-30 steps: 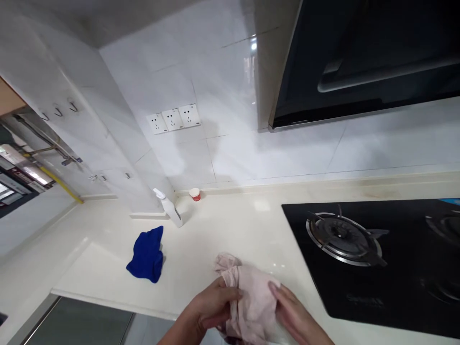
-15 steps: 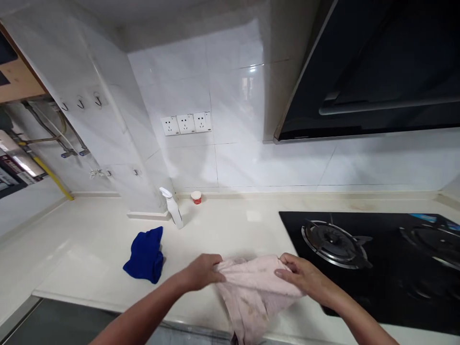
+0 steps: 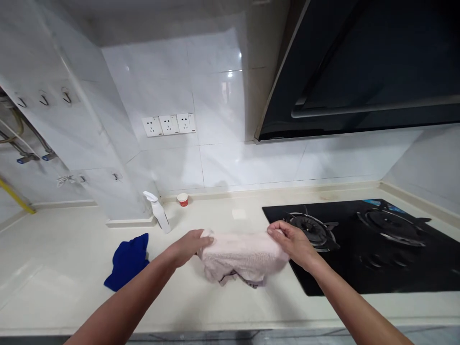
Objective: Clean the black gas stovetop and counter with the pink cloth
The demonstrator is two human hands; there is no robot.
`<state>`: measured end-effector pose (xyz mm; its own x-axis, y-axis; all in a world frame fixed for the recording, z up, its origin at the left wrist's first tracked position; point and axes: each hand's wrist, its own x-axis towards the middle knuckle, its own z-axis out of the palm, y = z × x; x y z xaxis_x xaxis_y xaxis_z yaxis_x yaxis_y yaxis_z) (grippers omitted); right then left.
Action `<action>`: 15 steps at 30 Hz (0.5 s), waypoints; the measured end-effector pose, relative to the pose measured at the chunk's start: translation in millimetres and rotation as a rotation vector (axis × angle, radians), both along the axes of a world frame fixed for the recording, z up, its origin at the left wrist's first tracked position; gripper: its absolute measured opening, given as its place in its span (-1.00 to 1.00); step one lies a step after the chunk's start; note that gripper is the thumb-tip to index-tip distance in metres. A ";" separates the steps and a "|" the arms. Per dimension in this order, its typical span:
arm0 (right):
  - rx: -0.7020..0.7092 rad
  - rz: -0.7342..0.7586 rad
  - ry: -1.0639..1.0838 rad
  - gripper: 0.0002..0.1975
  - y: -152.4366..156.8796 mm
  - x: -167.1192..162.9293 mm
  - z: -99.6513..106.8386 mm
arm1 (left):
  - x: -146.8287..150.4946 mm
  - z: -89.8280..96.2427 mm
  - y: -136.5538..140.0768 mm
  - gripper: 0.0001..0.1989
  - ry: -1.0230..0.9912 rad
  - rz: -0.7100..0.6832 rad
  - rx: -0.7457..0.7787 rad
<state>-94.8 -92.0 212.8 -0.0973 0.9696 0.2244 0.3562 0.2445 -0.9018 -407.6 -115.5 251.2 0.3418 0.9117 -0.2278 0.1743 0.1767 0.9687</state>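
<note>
A pale pink cloth [image 3: 240,254] is stretched between my two hands above the white counter [image 3: 201,311]. My left hand [image 3: 190,245] pinches its left upper corner, and my right hand [image 3: 293,242] grips the right upper corner, close to the stove's left edge. The cloth's lower part hangs in loose folds, with a darker edge showing at the bottom. To the left of my left forearm lies a crumpled blue cloth [image 3: 127,261], partly hidden by that arm.
A white spray bottle [image 3: 158,213] and a small red-and-white cup [image 3: 183,200] stand near the back wall. A black gas stove [image 3: 345,268] fills the right side, under a dark range hood [image 3: 359,72]. Wall sockets [image 3: 168,125] are at the back.
Both hands have lifted the pink cloth and moved it farther from the counter's front edge. Its top edge is now pulled straighter. The view has shifted to the right.
</note>
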 end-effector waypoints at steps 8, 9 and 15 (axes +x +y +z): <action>-0.035 0.225 -0.272 -0.67 12.5 26.5 -15.7 | 9.5 -12.7 24.8 -0.69 0.866 -0.115 0.502; 0.017 0.231 -0.388 -0.69 13.7 31.2 -12.3 | 12.8 -11.4 27.8 -0.77 0.970 -0.091 0.583; 0.263 0.071 -0.598 -0.71 6.5 37.1 29.8 | 25.8 -4.7 53.9 -0.85 0.972 0.390 0.833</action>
<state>-57.6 -85.5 242.6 -0.3402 0.8766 0.3402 0.7526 0.4708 -0.4604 -381.8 -61.5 246.5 0.0466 0.8971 0.4394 0.9235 -0.2064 0.3234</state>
